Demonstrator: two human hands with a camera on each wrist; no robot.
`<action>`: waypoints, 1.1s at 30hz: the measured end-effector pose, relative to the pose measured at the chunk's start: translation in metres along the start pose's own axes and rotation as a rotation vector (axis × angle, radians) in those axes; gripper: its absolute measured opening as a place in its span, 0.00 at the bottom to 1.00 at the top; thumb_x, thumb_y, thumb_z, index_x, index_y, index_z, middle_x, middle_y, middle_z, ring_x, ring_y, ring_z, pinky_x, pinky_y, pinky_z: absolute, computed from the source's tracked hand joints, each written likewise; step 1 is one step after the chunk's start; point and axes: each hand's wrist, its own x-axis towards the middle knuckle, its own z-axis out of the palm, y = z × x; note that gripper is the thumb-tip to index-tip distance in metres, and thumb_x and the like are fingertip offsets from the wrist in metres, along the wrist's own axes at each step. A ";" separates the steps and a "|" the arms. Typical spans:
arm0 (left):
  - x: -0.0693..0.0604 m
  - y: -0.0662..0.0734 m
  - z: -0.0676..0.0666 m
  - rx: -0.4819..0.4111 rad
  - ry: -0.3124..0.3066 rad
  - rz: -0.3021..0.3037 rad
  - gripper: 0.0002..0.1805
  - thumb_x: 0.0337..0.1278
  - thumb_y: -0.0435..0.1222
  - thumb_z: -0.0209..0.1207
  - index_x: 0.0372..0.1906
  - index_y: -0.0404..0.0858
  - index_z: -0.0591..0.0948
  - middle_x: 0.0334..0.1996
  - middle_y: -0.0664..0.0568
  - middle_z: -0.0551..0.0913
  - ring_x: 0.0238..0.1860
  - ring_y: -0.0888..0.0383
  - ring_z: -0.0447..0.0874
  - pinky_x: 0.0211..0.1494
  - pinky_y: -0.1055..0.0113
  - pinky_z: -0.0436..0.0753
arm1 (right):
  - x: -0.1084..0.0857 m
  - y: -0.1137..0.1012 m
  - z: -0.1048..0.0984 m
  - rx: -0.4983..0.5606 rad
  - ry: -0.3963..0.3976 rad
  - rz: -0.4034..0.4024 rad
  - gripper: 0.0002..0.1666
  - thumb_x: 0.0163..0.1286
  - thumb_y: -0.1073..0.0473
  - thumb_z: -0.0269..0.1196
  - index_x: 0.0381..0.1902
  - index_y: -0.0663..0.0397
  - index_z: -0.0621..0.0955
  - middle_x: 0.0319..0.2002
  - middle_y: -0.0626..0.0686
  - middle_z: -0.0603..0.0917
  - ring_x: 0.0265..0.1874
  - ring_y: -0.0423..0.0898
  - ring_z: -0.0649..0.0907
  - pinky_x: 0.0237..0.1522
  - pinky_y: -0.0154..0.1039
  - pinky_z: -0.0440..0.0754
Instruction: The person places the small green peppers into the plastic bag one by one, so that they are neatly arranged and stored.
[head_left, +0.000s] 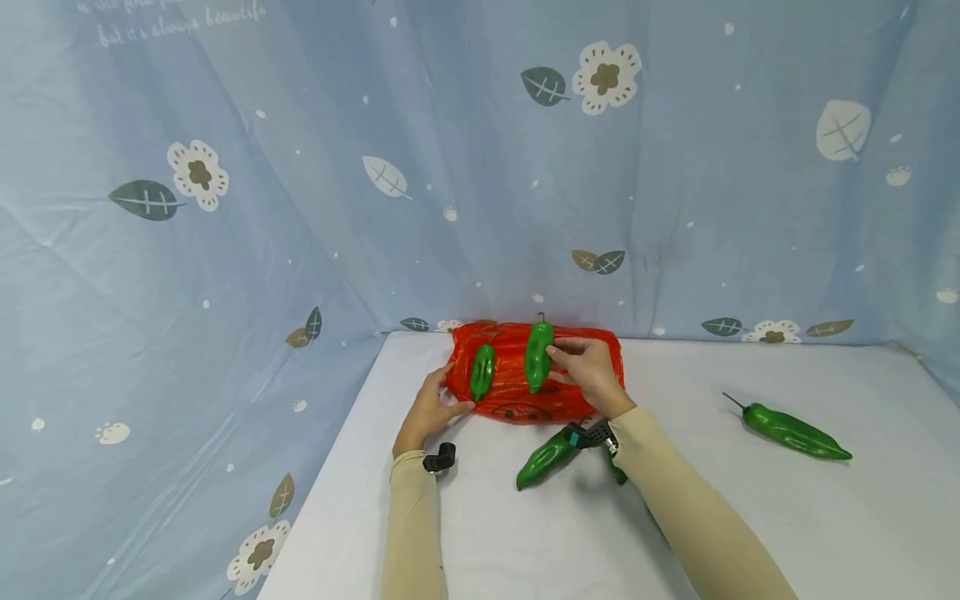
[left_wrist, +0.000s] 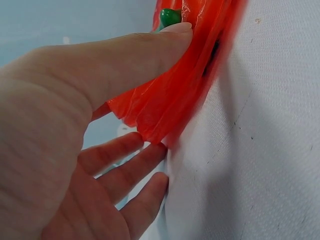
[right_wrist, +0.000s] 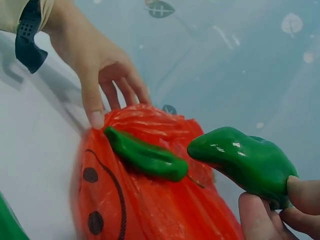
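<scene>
Green pepper is clamped between fingers of the right hand, above a red bag; the left hand, fingers apart, touches the bag's end. Only the head view shows a far-right pepper on the desk and curtain lettering: "but it's always beautifu".

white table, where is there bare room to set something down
Bare tabletop lies between the red plastic bag and the long green pepper at far right, and between the beige left sleeve and the green pepper before the bag. Crowded: the bag, with one green pepper lying on it, another in the right hand, and the left hand touching its edge.
</scene>
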 end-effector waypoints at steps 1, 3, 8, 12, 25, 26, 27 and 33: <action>0.000 0.000 0.000 0.003 0.001 0.003 0.50 0.54 0.40 0.75 0.80 0.43 0.63 0.78 0.41 0.65 0.76 0.39 0.67 0.80 0.40 0.66 | 0.001 0.001 0.000 0.004 -0.001 0.003 0.27 0.76 0.63 0.62 0.69 0.69 0.75 0.61 0.68 0.79 0.36 0.36 0.88 0.47 0.41 0.91; 0.000 0.000 0.000 0.005 0.004 0.005 0.50 0.53 0.40 0.76 0.80 0.43 0.63 0.77 0.41 0.65 0.75 0.39 0.68 0.80 0.40 0.67 | 0.003 0.002 0.002 0.010 -0.002 0.012 0.27 0.76 0.63 0.62 0.69 0.69 0.75 0.61 0.67 0.79 0.36 0.37 0.88 0.48 0.43 0.90; 0.000 0.002 -0.001 -0.002 0.011 0.003 0.50 0.53 0.39 0.76 0.79 0.43 0.64 0.77 0.41 0.66 0.74 0.39 0.68 0.79 0.39 0.67 | 0.008 0.006 0.007 0.023 -0.003 0.012 0.28 0.75 0.63 0.63 0.69 0.70 0.75 0.60 0.67 0.79 0.35 0.37 0.89 0.47 0.43 0.90; -0.001 0.002 -0.002 0.001 0.008 -0.006 0.50 0.53 0.39 0.76 0.80 0.43 0.64 0.77 0.41 0.66 0.74 0.39 0.68 0.80 0.39 0.67 | 0.010 0.007 0.012 0.024 0.000 0.015 0.27 0.75 0.64 0.63 0.68 0.70 0.75 0.60 0.68 0.79 0.35 0.38 0.89 0.44 0.41 0.91; 0.000 0.002 0.000 0.007 0.002 -0.016 0.50 0.54 0.39 0.75 0.80 0.42 0.62 0.77 0.40 0.65 0.75 0.39 0.68 0.80 0.40 0.67 | 0.020 0.015 0.024 0.006 0.007 0.022 0.26 0.75 0.63 0.63 0.67 0.71 0.76 0.59 0.68 0.79 0.36 0.40 0.89 0.51 0.49 0.89; 0.001 0.002 0.000 0.009 0.002 -0.014 0.50 0.54 0.39 0.75 0.80 0.42 0.62 0.77 0.40 0.65 0.75 0.39 0.68 0.80 0.40 0.67 | 0.020 0.016 0.025 0.007 0.010 0.023 0.26 0.75 0.63 0.63 0.67 0.71 0.76 0.59 0.68 0.79 0.37 0.41 0.89 0.51 0.49 0.89; 0.001 0.002 0.000 0.010 0.003 -0.012 0.50 0.54 0.39 0.75 0.80 0.42 0.62 0.77 0.40 0.65 0.75 0.39 0.68 0.80 0.41 0.67 | 0.021 0.017 0.025 0.008 0.010 0.023 0.26 0.76 0.63 0.63 0.67 0.71 0.75 0.60 0.69 0.79 0.37 0.41 0.89 0.51 0.49 0.89; 0.001 0.002 0.000 0.000 0.002 -0.010 0.51 0.53 0.39 0.76 0.80 0.41 0.62 0.77 0.39 0.65 0.75 0.38 0.68 0.79 0.40 0.67 | 0.026 0.022 0.030 0.020 0.015 0.032 0.27 0.76 0.64 0.62 0.68 0.72 0.74 0.62 0.71 0.77 0.40 0.44 0.90 0.53 0.51 0.88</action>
